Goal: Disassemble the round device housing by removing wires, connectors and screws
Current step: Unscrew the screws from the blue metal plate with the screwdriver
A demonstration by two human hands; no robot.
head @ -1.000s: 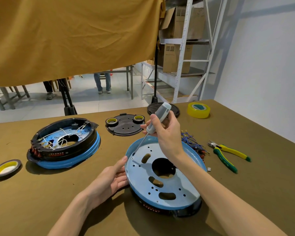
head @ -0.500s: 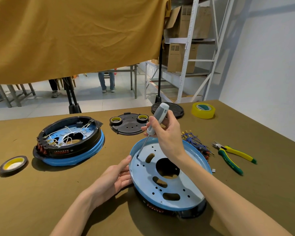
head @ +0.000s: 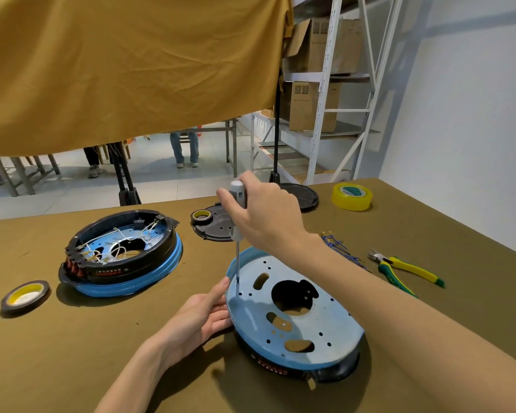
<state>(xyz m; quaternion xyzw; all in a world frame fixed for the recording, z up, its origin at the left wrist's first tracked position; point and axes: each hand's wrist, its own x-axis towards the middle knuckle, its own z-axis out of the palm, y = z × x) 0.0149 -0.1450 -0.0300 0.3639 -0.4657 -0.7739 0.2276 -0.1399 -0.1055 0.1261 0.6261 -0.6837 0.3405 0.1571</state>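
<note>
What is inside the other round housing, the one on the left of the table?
Inside the left housing, white wires lie tangled over a blue plate with holes. Red parts sit at its near-left rim. What lies under the plate is hidden.

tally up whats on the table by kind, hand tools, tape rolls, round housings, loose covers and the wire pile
Hand tools: 2, the screwdriver and the pliers
Tape rolls: 3, black, black, yellow
Round housings: 2, near, far
Loose black covers: 2
Wire piles: 1
Total: 10
</note>
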